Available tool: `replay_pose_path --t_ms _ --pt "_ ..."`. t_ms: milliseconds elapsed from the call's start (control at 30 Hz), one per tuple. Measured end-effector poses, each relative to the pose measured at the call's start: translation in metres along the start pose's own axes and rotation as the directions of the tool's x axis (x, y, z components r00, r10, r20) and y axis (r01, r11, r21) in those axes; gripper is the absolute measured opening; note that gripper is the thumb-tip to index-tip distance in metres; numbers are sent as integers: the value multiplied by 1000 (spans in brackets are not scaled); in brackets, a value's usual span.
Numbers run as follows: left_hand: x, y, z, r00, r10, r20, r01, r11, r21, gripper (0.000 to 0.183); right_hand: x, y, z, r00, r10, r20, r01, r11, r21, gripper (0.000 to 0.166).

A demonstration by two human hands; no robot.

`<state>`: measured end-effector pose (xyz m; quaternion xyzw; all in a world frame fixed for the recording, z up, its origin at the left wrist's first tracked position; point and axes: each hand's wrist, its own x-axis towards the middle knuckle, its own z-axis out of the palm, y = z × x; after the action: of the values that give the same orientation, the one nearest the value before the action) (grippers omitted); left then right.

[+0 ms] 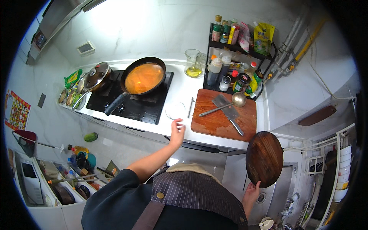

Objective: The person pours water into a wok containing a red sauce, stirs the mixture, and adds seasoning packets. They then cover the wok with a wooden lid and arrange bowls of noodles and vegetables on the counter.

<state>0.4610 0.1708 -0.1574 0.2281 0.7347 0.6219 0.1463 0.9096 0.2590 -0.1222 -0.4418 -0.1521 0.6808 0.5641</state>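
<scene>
My right hand grips the lower edge of a round dark wooden lid or board, held up over the sink side. At the counter's front edge is my left hand, fingers bent and apart, with nothing seen in it. Just beyond those fingers sits a clear glass dish. A wooden cutting board carries a cleaver and a metal ladle, whose handle crosses the blade. On the black cooktop stands a wok of orange liquid, its handle towards me.
A lidded pan stands left of the wok. Behind the cutting board, a black rack holds bottles and seasonings, with a glass oil jug beside it. At right are the sink and stacked bowls. A green vegetable lies on the floor.
</scene>
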Motion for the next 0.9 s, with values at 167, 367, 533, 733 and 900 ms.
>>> replay_pose_path --t_ms 167,367,533,733,900 --pt "5 54 -25 819 62 570 115 956 -268 21 -51 33 71 959 85 272 -88 996 -2 29" --pt "30 109 -87 527 103 844 434 821 -371 43 -130 103 186 848 253 466 -324 943 79 35" --pt "45 123 -152 500 76 862 536 755 -378 39 -182 154 247 750 340 568 -389 921 -37 46" --pt "64 71 -203 516 124 848 769 370 -522 38 -228 197 293 589 418 692 -415 891 -186 55" --pt "117 65 -233 578 60 814 788 218 -576 38 -239 232 330 493 545 679 -572 790 -219 58"
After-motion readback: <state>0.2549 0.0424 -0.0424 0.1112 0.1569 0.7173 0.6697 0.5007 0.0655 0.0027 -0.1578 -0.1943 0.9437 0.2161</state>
